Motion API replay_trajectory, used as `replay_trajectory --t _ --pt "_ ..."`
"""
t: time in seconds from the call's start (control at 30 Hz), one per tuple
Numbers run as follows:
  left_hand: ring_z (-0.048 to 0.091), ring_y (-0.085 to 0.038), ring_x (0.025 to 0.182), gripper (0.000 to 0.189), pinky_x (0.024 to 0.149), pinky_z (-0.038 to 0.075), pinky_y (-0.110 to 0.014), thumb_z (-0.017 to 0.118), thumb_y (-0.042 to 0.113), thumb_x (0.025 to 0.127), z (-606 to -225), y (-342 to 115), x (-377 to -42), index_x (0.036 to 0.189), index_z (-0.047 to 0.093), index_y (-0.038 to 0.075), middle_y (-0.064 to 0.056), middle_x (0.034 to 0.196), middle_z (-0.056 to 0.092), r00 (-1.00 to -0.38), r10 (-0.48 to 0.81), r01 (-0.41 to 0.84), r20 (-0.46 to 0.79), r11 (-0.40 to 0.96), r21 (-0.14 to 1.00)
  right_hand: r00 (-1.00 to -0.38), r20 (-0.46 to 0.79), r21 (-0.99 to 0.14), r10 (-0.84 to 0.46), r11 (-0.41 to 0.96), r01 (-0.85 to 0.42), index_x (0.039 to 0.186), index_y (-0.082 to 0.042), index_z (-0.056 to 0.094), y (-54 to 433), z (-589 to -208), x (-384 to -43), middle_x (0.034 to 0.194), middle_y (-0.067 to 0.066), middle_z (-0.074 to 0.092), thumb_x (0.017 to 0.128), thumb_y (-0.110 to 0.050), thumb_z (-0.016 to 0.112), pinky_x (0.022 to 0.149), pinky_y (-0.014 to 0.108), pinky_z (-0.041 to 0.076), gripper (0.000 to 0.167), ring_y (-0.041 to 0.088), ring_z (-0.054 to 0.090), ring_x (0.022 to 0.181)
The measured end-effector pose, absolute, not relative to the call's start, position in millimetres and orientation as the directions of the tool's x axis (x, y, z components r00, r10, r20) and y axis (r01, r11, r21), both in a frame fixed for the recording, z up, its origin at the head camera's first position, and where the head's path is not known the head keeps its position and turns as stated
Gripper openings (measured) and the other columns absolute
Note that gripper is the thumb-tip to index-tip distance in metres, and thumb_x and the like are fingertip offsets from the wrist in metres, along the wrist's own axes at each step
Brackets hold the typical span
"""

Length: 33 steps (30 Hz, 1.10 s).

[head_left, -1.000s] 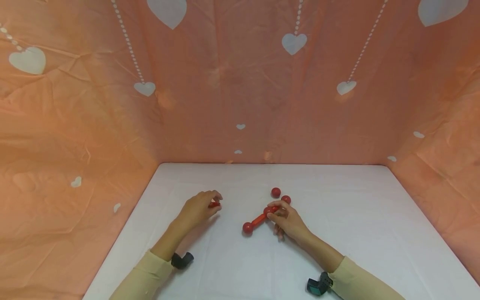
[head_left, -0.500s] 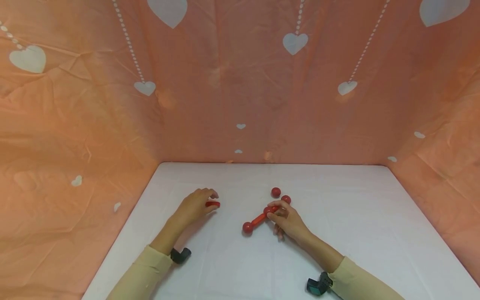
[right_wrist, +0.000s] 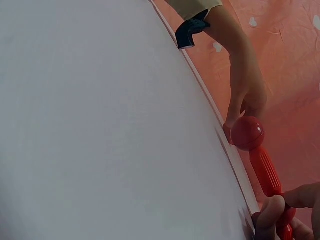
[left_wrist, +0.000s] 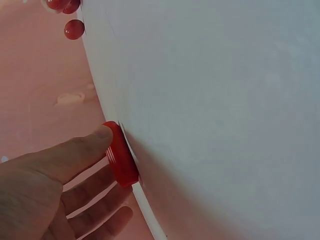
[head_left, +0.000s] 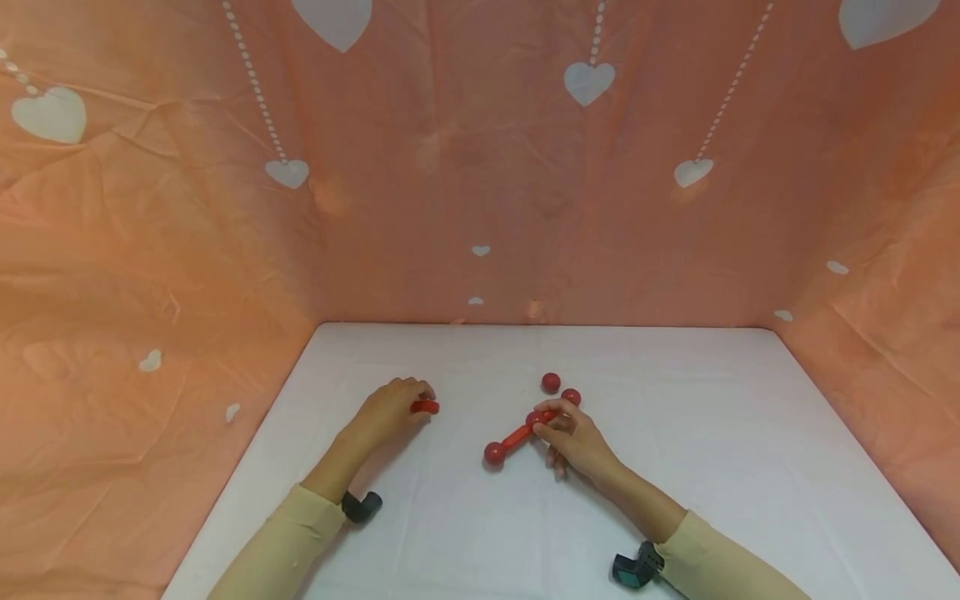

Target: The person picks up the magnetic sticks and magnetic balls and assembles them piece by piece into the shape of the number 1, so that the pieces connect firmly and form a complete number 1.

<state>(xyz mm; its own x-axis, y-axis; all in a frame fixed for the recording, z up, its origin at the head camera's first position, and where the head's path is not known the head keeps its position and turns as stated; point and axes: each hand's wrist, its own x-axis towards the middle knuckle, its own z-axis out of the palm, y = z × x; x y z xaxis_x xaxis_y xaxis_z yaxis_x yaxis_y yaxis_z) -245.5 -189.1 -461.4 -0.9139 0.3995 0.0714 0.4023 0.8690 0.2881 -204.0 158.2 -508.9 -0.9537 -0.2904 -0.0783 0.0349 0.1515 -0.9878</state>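
Left of the table's middle, my left hand (head_left: 392, 413) pinches a short red plastic rod (head_left: 426, 407). The left wrist view shows the thumb on one end of this grooved rod (left_wrist: 121, 157) and fingers behind it, low over the tabletop. My right hand (head_left: 581, 446) grips a straight chain of red balls and rods at its middle ball (head_left: 534, 419). Toward the near left, a red rod (head_left: 516, 439) joins that ball to an end ball (head_left: 494, 453). Past the fingers, another red ball (head_left: 572, 397) shows at the far side; the part between is mostly covered by the hand.
A loose red ball (head_left: 551, 383) lies just beyond the chain. The white table (head_left: 675, 400) ends at an orange cloth backdrop (head_left: 525, 208) with pale hearts, which also rises at both sides. Dark wrist cameras (head_left: 362, 507) sit on both arms.
My left hand has drawn slightly left with the rod, and its fingers, lifted off the rod half a second ago, have come down on it. The right hand and the chain stay put.
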Motion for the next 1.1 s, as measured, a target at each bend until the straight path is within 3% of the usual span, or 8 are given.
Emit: replay_trajectory --t 0.53,1.1 --pt "0.069 -0.024 0.093 0.024 0.085 0.059 -0.046 0.084 0.012 0.093 -462 -186 -245 0.114 0.073 0.012 -0.005 0.101 0.074 -0.924 0.382 0.377 0.038 0.884 0.275 -0.956 -0.087 -0.986 -0.282 0.164 0.041 0.139 -0.008 0.057 157 -509 -205 0.087 0.011 0.066 0.104 -0.019 0.073 0.049 0.023 0.050 0.040 0.017 0.058 0.051" --pt "0.067 -0.019 0.093 0.024 0.089 0.060 -0.042 0.083 0.011 0.095 -460 -179 -236 0.118 0.076 0.013 -0.002 0.101 0.073 -0.936 0.353 0.333 0.001 0.881 0.338 -0.955 -0.082 -0.988 -0.285 0.147 0.041 0.141 -0.006 0.056 157 -508 -204 0.091 0.012 0.067 0.104 -0.019 0.073 0.049 0.024 0.050 0.042 0.017 0.058 0.051"
